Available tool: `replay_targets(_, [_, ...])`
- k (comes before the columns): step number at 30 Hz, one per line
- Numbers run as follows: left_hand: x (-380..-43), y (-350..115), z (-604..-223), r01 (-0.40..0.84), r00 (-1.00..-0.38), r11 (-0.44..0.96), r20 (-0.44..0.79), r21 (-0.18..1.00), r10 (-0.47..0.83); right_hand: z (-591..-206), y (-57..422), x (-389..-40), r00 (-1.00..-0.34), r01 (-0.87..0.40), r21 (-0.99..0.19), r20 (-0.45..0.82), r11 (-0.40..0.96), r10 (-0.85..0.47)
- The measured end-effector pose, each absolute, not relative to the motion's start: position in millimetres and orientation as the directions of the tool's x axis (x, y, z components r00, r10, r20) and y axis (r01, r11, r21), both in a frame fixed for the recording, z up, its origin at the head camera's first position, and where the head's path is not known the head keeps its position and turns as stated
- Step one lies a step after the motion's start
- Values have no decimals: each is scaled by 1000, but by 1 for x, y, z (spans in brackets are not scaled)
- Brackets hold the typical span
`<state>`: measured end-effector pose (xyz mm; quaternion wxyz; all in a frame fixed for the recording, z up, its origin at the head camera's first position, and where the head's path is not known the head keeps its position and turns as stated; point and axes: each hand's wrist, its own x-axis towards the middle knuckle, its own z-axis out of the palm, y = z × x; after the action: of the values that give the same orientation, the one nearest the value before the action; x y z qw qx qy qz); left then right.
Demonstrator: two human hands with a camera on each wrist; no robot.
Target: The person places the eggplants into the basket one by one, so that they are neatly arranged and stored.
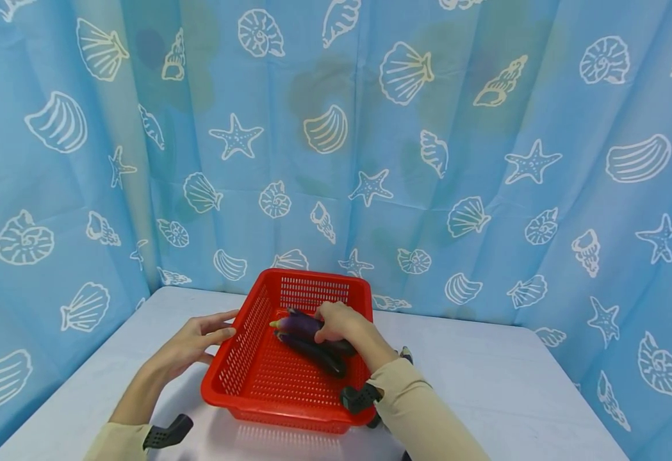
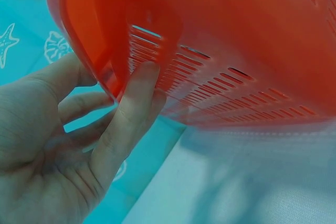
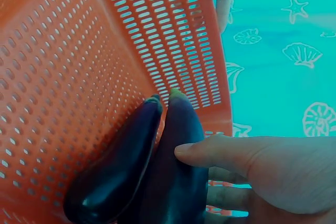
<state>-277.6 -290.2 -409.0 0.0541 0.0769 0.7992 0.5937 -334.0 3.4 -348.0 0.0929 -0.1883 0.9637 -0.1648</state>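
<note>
Shell-print curtain (image 1: pixel 405 243) backs the worktop (image 1: pixel 485 378), red basket (image 1: pixel 278 407) toward its back-left corner, left hand (image 1: pixel 186 346) loosely spread against the rim, right hand (image 1: pixel 338 320) pinching the green-stemmed eggplant (image 3: pixel 181 127) inside, likely firm, slick, bruisable, best held mid-body.

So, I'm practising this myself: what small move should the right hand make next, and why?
Perhaps the right hand should ease its fingers off the green-tipped eggplant: it is already inside the red basket, alongside another eggplant, and the left hand touches the basket's side, which may help steady it.
</note>
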Motion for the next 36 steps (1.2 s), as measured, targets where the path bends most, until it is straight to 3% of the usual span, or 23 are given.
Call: replay_targets(36, [-278,-289,-409,56,-984,282,6,958,176,-343,16,-337,-939,-263,-300,-139,917,-315])
